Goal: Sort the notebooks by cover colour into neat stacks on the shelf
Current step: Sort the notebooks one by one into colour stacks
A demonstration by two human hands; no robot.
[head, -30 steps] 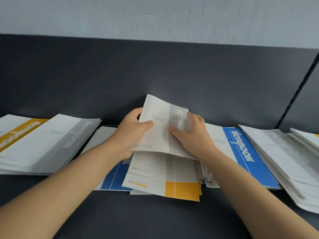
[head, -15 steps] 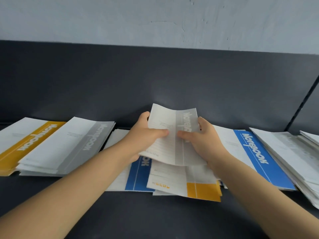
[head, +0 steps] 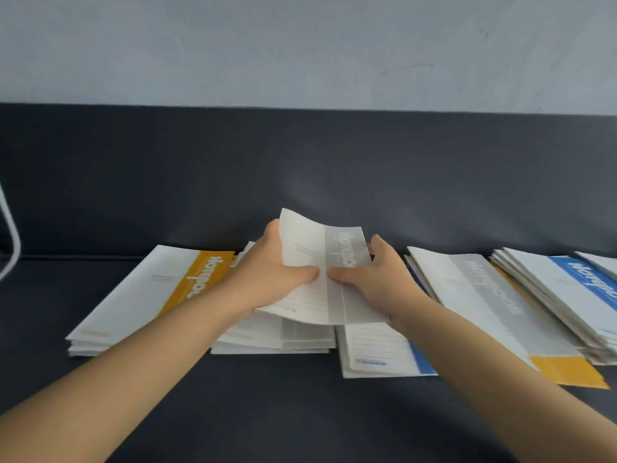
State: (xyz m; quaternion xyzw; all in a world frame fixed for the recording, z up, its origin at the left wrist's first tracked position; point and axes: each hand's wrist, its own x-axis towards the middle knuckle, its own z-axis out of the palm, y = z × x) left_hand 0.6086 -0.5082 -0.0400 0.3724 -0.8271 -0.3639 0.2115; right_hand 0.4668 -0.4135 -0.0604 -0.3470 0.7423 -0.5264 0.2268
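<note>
I hold a grey-striped notebook (head: 320, 262) with both hands, its far end raised and bent. My left hand (head: 273, 272) grips its left edge and my right hand (head: 384, 279) grips its right edge, both thumbs on the cover. It hovers just over a stack of grey-striped notebooks (head: 277, 339). A yellow-striped stack (head: 157, 295) lies to the left. On the right a blue-striped notebook (head: 377, 352) lies beside a mixed pile with a grey cover on top (head: 484, 302) and a yellow one (head: 567, 369) sticking out below.
A blue-striped stack (head: 574, 289) sits at the far right, partly cut off. All stacks rest on the dark shelf surface (head: 267, 412) against a dark back panel (head: 300, 162). A white cable (head: 13, 248) hangs at the left edge.
Both hands carried the grey-striped notebook left, from over the mixed pile to over the grey stack. The view swung left, bringing the yellow stack fully into sight.
</note>
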